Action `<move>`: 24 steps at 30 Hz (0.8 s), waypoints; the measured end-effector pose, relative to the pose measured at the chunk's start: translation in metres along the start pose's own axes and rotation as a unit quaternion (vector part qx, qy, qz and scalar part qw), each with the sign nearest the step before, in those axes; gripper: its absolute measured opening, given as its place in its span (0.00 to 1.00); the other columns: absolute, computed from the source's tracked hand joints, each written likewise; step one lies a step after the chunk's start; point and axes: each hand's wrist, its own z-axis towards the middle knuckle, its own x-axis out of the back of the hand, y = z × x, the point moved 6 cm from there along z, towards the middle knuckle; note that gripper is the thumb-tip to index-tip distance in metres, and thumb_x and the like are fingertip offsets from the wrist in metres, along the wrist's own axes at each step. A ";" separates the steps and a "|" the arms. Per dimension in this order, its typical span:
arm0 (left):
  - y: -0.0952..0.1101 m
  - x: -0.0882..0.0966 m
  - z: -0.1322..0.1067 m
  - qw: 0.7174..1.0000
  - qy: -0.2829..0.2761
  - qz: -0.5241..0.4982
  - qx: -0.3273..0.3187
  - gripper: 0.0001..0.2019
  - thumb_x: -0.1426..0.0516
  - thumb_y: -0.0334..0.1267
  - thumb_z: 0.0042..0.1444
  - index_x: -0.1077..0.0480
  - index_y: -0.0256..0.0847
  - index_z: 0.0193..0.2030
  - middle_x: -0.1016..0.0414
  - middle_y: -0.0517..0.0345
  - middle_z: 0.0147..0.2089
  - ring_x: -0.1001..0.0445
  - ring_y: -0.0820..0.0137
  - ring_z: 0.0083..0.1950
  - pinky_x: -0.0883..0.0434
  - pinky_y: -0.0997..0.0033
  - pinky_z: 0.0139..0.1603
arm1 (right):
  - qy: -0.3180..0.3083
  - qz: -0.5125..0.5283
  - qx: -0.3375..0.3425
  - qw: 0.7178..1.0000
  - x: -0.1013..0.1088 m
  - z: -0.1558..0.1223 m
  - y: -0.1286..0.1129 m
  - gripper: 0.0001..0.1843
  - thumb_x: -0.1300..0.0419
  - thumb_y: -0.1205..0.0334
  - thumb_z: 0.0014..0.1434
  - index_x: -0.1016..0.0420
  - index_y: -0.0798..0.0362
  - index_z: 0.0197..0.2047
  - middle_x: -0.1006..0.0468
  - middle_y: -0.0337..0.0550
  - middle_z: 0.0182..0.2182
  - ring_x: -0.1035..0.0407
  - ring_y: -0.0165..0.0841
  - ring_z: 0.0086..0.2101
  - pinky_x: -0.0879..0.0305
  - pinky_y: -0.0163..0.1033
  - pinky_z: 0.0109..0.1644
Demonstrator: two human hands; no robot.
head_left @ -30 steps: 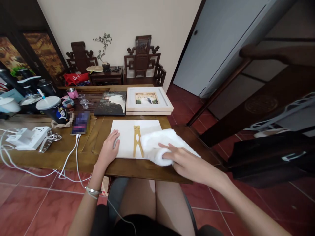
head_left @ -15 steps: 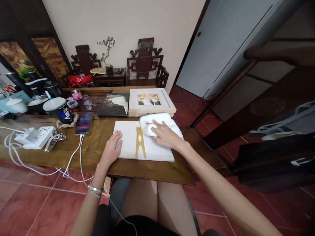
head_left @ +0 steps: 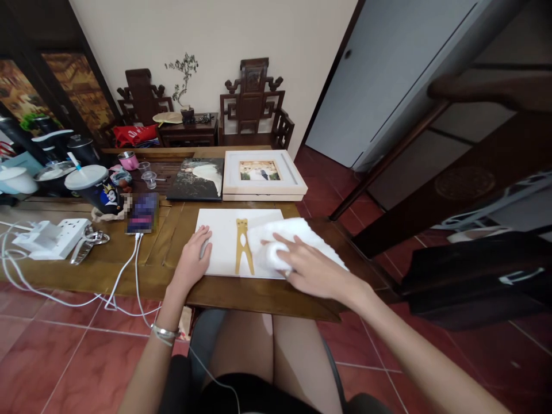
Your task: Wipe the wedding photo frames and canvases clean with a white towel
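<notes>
A white board (head_left: 222, 241) with a gold stand strip (head_left: 244, 253) lies flat on the wooden table (head_left: 172, 241) in front of me. My left hand (head_left: 193, 261) rests on the board's left edge, fingers spread flat. My right hand (head_left: 307, 266) presses a bunched white towel (head_left: 288, 241) onto the board's right half, fingers curled over it. The towel covers the board's right part.
A framed photo (head_left: 263, 173) and a dark print (head_left: 196, 179) lie behind the board. A phone (head_left: 142, 213) on a cable, a power strip (head_left: 55, 238), cups (head_left: 92, 187) and pots stand at the left. A dark wooden chair and black bag (head_left: 474, 276) are at the right.
My right hand has drawn the towel back from the board's far edge toward me, over the right half. My left hand has stayed on the left edge.
</notes>
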 end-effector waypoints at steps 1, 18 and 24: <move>0.000 0.000 0.000 1.000 0.000 0.000 0.001 0.15 0.50 0.34 0.60 0.30 0.36 0.51 0.31 0.43 0.61 0.35 0.61 0.65 0.41 0.53 0.67 | 0.009 -0.011 -0.012 1.000 0.002 0.014 0.009 0.12 0.49 0.72 0.54 0.28 0.54 0.40 0.34 0.54 0.60 0.46 0.51 0.62 0.49 0.60 0.63; 0.001 0.000 0.000 1.000 -0.001 0.003 0.006 0.16 0.50 0.34 0.60 0.29 0.35 0.52 0.31 0.42 0.61 0.36 0.61 0.65 0.41 0.53 0.67 | 0.017 0.000 0.003 1.000 -0.007 -0.010 -0.013 0.14 0.50 0.75 0.51 0.28 0.56 0.39 0.39 0.55 0.63 0.57 0.52 0.66 0.54 0.64 0.64; 0.001 0.001 0.000 1.000 -0.002 -0.004 0.007 0.15 0.50 0.35 0.60 0.29 0.36 0.52 0.32 0.43 0.61 0.36 0.61 0.65 0.42 0.53 0.68 | -0.046 0.064 0.011 0.997 -0.009 -0.051 -0.034 0.19 0.50 0.79 0.41 0.28 0.54 0.35 0.42 0.49 0.65 0.61 0.47 0.67 0.58 0.61 0.67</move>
